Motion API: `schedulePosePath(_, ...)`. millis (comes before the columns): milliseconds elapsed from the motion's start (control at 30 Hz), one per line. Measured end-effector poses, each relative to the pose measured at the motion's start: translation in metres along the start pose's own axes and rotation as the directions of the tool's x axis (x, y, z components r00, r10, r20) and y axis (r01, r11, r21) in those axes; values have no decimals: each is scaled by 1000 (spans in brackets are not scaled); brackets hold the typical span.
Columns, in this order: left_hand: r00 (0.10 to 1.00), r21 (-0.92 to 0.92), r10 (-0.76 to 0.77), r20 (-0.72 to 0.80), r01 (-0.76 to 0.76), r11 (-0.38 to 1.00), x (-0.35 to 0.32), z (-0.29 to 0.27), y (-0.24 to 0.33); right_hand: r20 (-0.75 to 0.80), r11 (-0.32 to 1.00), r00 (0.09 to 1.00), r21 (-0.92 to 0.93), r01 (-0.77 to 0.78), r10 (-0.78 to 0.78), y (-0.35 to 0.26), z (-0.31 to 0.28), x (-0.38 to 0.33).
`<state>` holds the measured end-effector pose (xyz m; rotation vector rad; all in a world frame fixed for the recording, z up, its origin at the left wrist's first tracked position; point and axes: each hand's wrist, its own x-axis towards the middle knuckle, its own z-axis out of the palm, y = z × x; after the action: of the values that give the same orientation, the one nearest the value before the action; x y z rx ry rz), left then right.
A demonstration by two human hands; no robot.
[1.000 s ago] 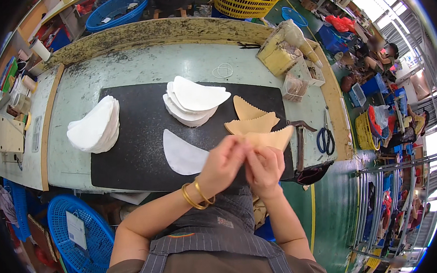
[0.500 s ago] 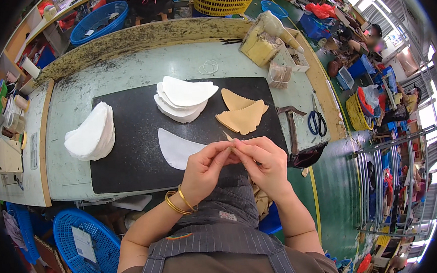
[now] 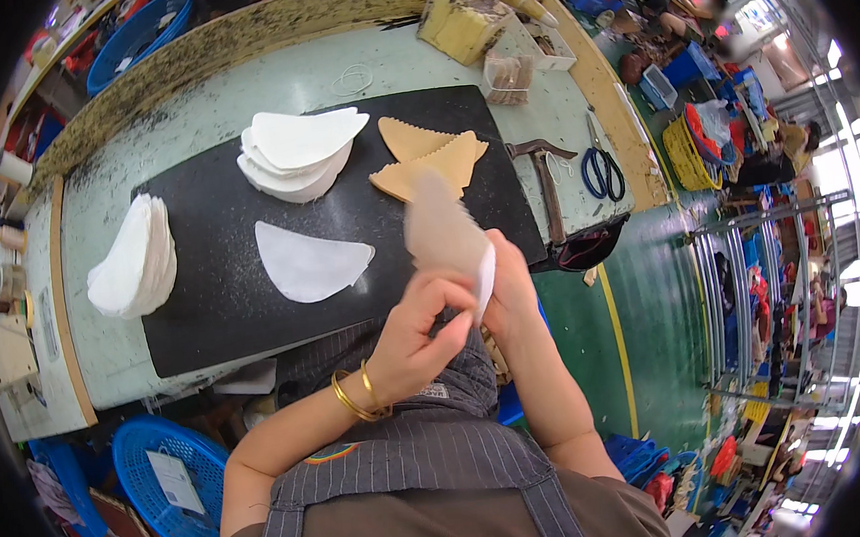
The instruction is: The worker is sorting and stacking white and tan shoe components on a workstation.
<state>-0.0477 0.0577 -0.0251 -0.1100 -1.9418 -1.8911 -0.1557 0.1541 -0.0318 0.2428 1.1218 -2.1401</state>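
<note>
over the near right part of the black mat (image 3: pixel 217 321): serrated tan-and-white piece (image 3: pixel 441 233), motion-blurred. right hand (image 3: pixel 512 281) holds its right side in a narrow grip, thumb hidden. left hand (image 3: pixel 419 326) has thumb and forefinger curled at its lower end; cannot tell whether they pinch it. on the mat's middle: single white half-moon piece (image 3: pixel 311 261), flat. mat's far side: white half-moon stack (image 3: pixel 300 153); far right, overlapping serrated tan pieces (image 3: pixel 433 160). mat's left edge: second white stack (image 3: pixel 136 257). right of mat: hammer (image 3: pixel 548 192), then dark-handled scissors (image 3: pixel 601 171).
</note>
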Motion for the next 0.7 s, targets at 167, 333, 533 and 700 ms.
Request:
schedulePosePath(167,827,-915,-561,15,238,326,6,-57,21,290,927,892,-247,-281,347,3,-44,-34)
schedulePosePath(333,844,-495,-512,-163,379,782,-12,-81,28,174,295,955,-951,98,242,-17,-58,-66)
schedulePosePath(533,982,103,-150,115,138,985,-8,-76,33,530,456,847,-743,490,-48,6,17,-63)
schedulePosePath(700,841,-258,-534,-82,500,827,-10,-153,4,391,765,903,-524,375,-175,31,45,-2)
